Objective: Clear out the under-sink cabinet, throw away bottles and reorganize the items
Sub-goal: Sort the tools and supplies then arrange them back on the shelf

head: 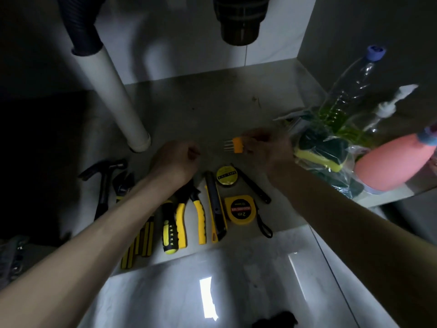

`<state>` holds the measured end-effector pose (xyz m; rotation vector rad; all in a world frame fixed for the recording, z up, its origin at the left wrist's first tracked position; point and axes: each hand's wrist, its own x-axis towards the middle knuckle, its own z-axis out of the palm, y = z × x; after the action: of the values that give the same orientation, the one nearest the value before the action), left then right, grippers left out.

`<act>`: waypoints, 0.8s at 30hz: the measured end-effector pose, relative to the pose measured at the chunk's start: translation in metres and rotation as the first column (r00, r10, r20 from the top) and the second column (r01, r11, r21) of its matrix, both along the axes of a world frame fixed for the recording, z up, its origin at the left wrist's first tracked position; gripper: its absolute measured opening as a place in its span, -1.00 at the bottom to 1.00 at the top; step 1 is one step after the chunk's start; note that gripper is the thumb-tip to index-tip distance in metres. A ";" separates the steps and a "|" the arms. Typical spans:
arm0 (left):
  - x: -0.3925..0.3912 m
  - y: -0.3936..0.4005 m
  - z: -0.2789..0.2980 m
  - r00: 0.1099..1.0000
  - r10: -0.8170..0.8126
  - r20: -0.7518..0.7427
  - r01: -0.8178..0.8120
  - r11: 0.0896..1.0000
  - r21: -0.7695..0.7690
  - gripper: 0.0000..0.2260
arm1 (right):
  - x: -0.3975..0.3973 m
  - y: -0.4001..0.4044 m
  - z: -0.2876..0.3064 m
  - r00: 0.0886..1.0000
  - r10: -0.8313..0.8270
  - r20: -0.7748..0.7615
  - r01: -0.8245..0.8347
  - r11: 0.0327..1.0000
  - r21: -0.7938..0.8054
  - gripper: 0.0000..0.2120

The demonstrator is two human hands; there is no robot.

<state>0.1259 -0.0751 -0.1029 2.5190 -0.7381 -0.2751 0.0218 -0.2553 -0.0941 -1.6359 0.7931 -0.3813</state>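
**Bit holder held over the cabinet floor**

I see the clear bottle right of my grip. My right hand pinches the orange bit holder; my left hand, curled, appears empty, tools below.

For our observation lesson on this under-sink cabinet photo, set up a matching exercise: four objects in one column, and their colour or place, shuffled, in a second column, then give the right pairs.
Column 1
1. tape measure
2. hammer
3. spray bottle
4. orange bit holder

Column 2
A. pink, at the right side of the cabinet
B. pinched in the right hand
C. dark, leftmost in the row of tools
D. yellow case marked 2m, on the cabinet floor

Pairs: 1-D, 2-C, 3-A, 4-B
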 end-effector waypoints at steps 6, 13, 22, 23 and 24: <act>0.011 0.006 0.001 0.998 0.038 0.050 -0.033 0.995 -0.090 -0.85 | 0.058 0.007 -0.030 0.948 0.256 -0.191 -0.287 0.945 -0.157 -0.87; 0.017 -0.004 -0.002 0.988 -0.147 0.041 0.149 0.987 -0.058 -0.80 | 0.048 0.008 -0.029 0.929 0.200 -0.313 -0.339 0.798 -0.497 -0.84; 0.018 -0.017 -0.004 0.952 -0.304 -0.018 0.305 0.952 0.034 -0.78 | -0.066 0.017 -0.024 0.863 0.146 -0.484 -0.437 0.697 -0.568 -0.88; 0.018 -0.016 -0.006 0.954 -0.301 -0.009 0.301 0.953 0.045 -0.79 | -0.072 0.018 -0.028 0.858 0.142 -0.494 -0.431 0.722 -0.541 -0.89; 0.019 -0.015 -0.007 0.955 -0.297 -0.001 0.297 0.953 0.056 -0.80 | -0.075 0.018 -0.031 0.861 0.134 -0.490 -0.414 0.746 -0.522 -0.89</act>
<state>0.1450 -0.0905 -0.1097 2.4559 -1.1293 -0.3937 -0.0533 -0.2376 -0.1254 -2.4869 0.7577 -0.0465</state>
